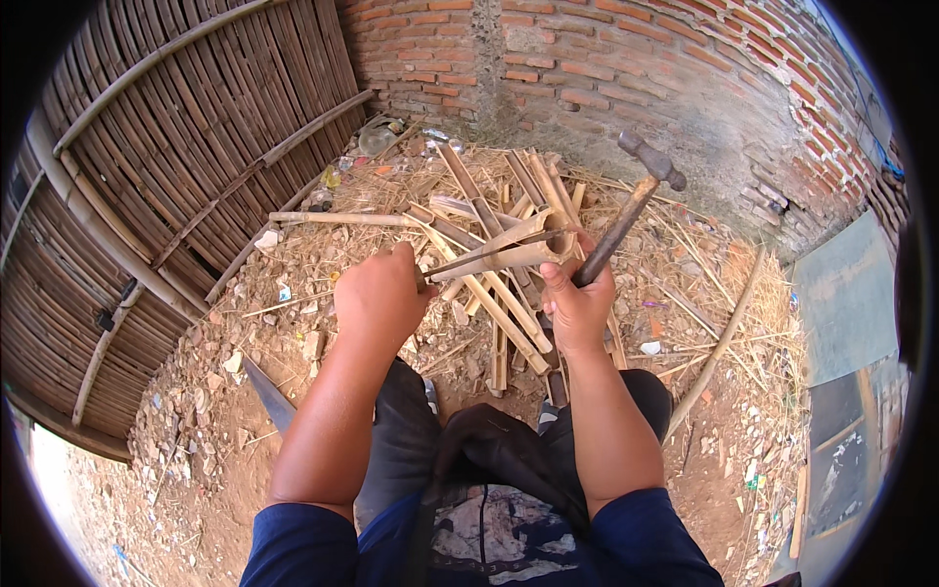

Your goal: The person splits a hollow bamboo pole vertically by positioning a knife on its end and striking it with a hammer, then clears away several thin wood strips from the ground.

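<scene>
My left hand (380, 295) is closed around the dark handle of a long knife (468, 260). The narrow blade reaches to the right into a split bamboo piece (509, 256), whose two halves gape toward my right hand. My right hand (584, 301) grips a hammer (618, 227) by its dark wooden handle, head up and tilted to the right. Its fingers lie close beside the open bamboo end; whether they touch it I cannot tell. Below and behind is a heap of split bamboo lengths (507, 311) on the ground.
A woven bamboo wall (196, 147) stands at the left, a brick wall (606, 78) at the back. Rubble and straw cover the ground. A flat grey blade-like piece (268, 393) lies left of my legs, a curved pole (722, 342) to the right. Grey panels (847, 298) stand at far right.
</scene>
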`<state>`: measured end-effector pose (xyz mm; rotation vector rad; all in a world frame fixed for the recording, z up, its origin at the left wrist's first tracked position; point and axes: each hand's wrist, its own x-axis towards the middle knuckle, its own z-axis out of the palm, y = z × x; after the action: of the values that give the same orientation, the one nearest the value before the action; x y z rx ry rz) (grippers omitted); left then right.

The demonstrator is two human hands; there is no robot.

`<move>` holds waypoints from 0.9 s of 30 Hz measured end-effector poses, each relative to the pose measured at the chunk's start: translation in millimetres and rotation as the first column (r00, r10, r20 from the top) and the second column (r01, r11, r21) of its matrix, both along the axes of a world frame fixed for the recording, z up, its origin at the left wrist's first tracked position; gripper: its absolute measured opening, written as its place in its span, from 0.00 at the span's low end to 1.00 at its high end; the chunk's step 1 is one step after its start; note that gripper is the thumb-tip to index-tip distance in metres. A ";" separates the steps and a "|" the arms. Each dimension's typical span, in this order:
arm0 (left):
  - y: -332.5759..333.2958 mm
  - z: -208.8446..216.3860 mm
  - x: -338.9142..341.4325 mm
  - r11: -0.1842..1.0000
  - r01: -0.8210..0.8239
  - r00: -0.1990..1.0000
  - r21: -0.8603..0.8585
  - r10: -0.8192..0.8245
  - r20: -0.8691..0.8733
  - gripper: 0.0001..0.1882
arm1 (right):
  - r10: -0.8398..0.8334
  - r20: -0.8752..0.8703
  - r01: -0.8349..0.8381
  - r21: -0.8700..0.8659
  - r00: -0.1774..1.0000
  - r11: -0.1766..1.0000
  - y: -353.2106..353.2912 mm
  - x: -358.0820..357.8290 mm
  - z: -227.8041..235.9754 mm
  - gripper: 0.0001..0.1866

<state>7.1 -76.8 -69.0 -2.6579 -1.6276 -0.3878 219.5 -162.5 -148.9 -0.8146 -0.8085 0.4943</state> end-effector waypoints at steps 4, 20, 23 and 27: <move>-10.2 -10.5 -7.3 0.996 0.036 0.998 0.078 -0.040 0.050 0.21 | 0.166 -0.038 -0.165 0.037 0.985 0.986 -2.7 0.7 -3.0 0.36; -54.6 -82.3 -72.4 0.977 0.015 0.921 0.215 -0.097 0.378 0.25 | 0.342 0.073 -0.347 0.073 0.937 0.935 -8.1 4.7 -22.3 0.34; -45.3 -76.0 -66.8 0.965 0.013 0.900 0.261 -0.125 0.418 0.25 | 0.275 0.118 -0.284 0.065 0.954 0.957 -7.0 15.6 -19.5 0.38; -33.0 -51.8 -60.6 0.988 -0.031 0.836 0.151 -0.058 0.545 0.24 | 0.214 0.038 -0.216 0.049 0.976 0.975 -6.9 27.6 -17.5 0.36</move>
<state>-53.6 -109.8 -120.9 -2.5784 -1.5923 -1.3274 247.0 -169.4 -166.4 -0.6905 -0.9417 0.6503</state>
